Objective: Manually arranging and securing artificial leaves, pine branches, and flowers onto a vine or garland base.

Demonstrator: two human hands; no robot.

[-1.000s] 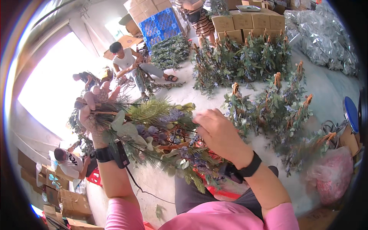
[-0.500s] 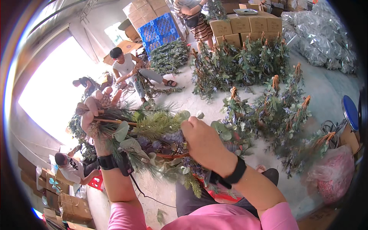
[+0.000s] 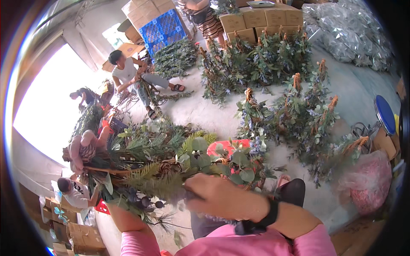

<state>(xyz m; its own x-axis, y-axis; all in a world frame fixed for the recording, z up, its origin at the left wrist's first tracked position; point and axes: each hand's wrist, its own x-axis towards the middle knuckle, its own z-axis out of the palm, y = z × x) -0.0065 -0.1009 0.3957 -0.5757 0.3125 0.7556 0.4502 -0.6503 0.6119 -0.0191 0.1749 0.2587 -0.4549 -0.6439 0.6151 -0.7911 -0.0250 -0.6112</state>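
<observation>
A swag of artificial greenery (image 3: 147, 177) lies across my front, with fern sprigs, pine needles, round eucalyptus leaves and dark berries. My left hand (image 3: 87, 149) is closed around its left end, where a brown cone-like or knotted piece shows among the fingers. A thin brown stem runs from that hand into the leaves. At the lower right part of the swag, my right hand (image 3: 226, 198) has its fingers curled in blurred foliage. Its fingertips are partly hidden. Under and beyond the swag, a red surface (image 3: 228, 147) shows through the leaves near my knees.
Finished-looking swags with rope tops (image 3: 256, 59) stand in rows on the floor ahead. A pink-filled plastic bag (image 3: 369, 181) and blue round stool (image 3: 385, 114) are at right. Seated co-workers (image 3: 126, 74) work at left. Cartons (image 3: 273, 19) and a blue pallet (image 3: 162, 32) stand behind.
My left hand has moved left and down with the swag's end. The right hand has lowered and shifted left. The swag has turned, uncovering the red surface. The whole view has shifted slightly.
</observation>
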